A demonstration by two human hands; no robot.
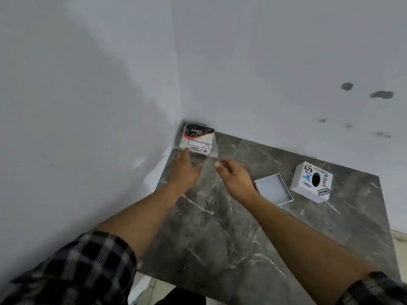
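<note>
Grey marble table [242,238], white walls [88,84]

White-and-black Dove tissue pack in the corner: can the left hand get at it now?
Likely yes: the left hand reaches the white-and-black Dove tissue pack at its near edge; nothing lies between, and the walls close only its far sides.

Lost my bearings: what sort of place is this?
Probably a home or office corner: a marble-look table against plain painted walls, with a tissue pack and a stickered white box.
</note>
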